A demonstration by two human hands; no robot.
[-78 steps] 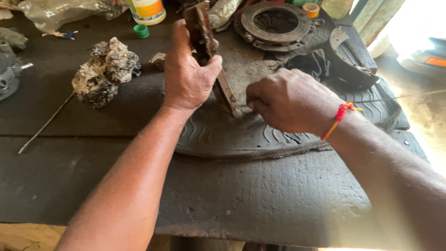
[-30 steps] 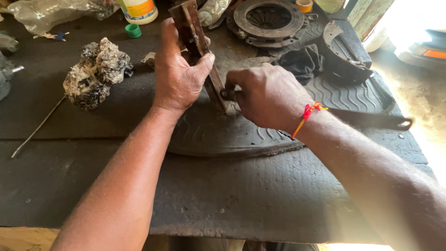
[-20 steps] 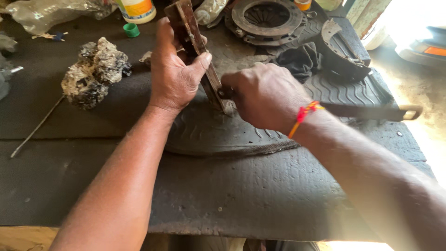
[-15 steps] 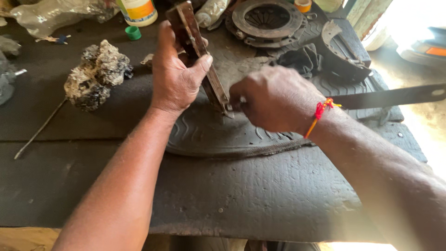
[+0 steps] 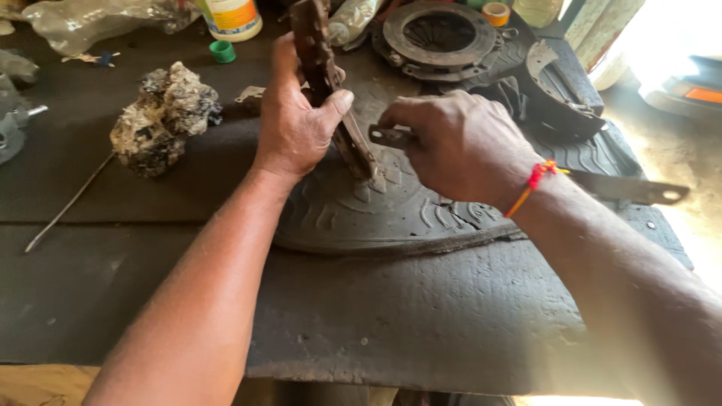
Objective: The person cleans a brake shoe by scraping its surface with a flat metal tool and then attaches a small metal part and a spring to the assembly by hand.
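My left hand (image 5: 297, 120) grips a rusty, curved metal part (image 5: 323, 68) that stands on end, its lower tip resting on a dark rubber tyre piece (image 5: 391, 210). My right hand (image 5: 462, 143) is closed on a long flat metal blade (image 5: 632, 188); the blade's front end (image 5: 387, 136) pokes out of my fist just beside the rusty part, and its tail runs back past my wrist to the right. A red and orange thread is tied round my right wrist.
A round clutch plate (image 5: 440, 34) lies at the back, a curved metal shoe (image 5: 553, 86) to its right. A lumpy grey rag clump (image 5: 162, 120), a thin rod (image 5: 71, 203), a green cap (image 5: 222, 51) and a white bottle (image 5: 232, 16) sit at left on the black rubber-covered bench (image 5: 421, 323).
My right hand has worked the flat blade back and forth against the rusty part and now sits slightly drawn back to the right. My left hand keeps the part upright.
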